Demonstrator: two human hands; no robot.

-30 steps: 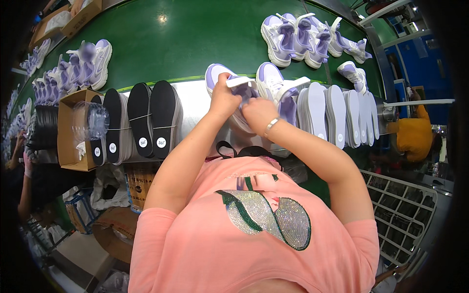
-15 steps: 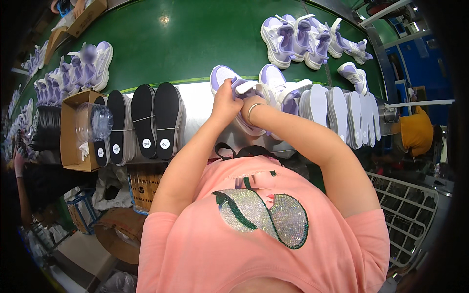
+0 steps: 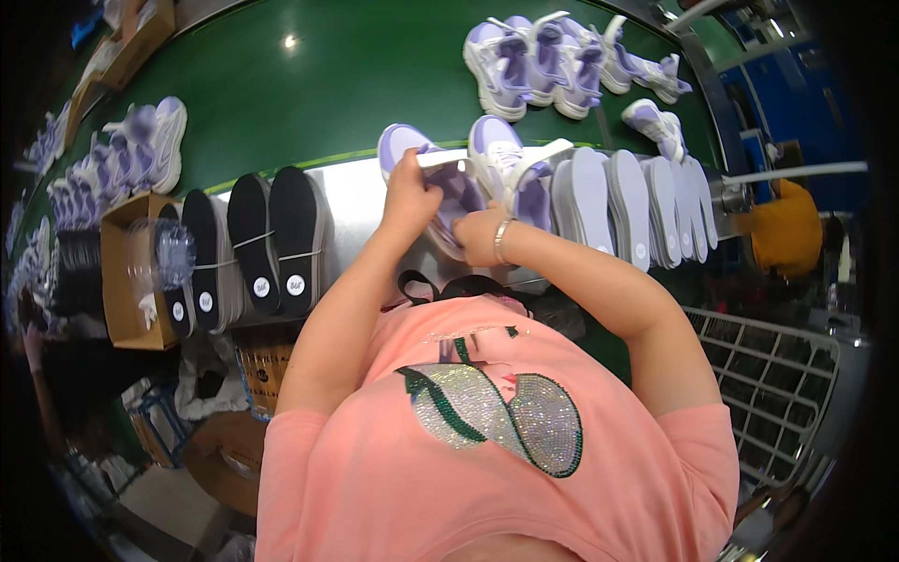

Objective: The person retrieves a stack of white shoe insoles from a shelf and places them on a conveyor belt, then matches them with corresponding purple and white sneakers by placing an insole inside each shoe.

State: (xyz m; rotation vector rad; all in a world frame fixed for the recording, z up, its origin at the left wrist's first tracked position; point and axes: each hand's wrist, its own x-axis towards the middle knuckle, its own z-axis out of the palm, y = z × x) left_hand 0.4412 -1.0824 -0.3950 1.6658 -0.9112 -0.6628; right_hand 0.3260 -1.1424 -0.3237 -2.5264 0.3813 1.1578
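A white and lilac sneaker (image 3: 397, 140) lies in front of me on the metal edge of the bench, toe pointing away, its opening spread. My left hand (image 3: 410, 200) is closed on the sneaker's left side, near the white strap. At the heel end, my right hand (image 3: 482, 234) grips the collar, its fingertips partly hidden by the shoe. Close on the right stands a matching sneaker (image 3: 494, 140), its strap sticking out to the side; neither hand holds it.
Stacks of black insoles (image 3: 300, 225) and a cardboard box (image 3: 131, 272) with clear plastic sit to the left. White insole stacks (image 3: 582, 201) line the right. More sneakers (image 3: 534, 66) stand across the green belt (image 3: 337, 84). A wire rack (image 3: 758, 384) is at lower right.
My right hand has drawn back from inside the shoe's opening to its heel. My left hand keeps its hold on the side. The whole view has shifted somewhat.
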